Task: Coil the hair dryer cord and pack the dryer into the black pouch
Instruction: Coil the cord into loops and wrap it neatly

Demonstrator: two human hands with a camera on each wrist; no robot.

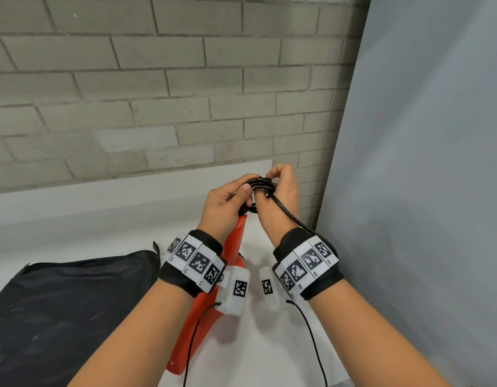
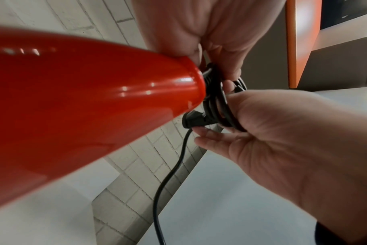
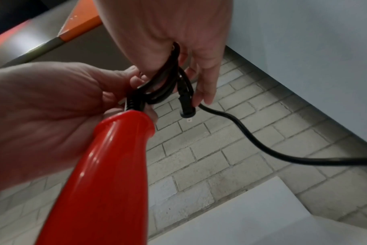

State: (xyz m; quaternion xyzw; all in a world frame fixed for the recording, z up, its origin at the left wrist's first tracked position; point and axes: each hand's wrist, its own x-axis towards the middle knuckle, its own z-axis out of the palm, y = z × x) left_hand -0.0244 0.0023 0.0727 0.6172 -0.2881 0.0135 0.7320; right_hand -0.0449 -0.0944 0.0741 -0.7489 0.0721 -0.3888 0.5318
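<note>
The red hair dryer [image 1: 202, 308] hangs handle-up over the white table, its handle end [image 3: 124, 126] just under my hands. Several loops of its black cord [image 1: 259, 183] are bunched above the handle. My left hand [image 1: 227, 201] grips the loops near the handle end, thumb pressed on top. My right hand [image 1: 283, 188] pinches the same loops [image 3: 168, 79] from the other side. The plug [image 3: 185, 107] dangles below my right fingers. A loose stretch of cord [image 1: 290, 216] runs back over my right wrist. At the lower left, the black pouch [image 1: 60, 308] lies flat on the table.
A grey brick wall [image 1: 158, 79] stands close behind the white table [image 1: 102, 233], and a grey panel [image 1: 423, 163] closes off the right side. Thin black wrist-camera cables [image 1: 191, 344] hang under both forearms.
</note>
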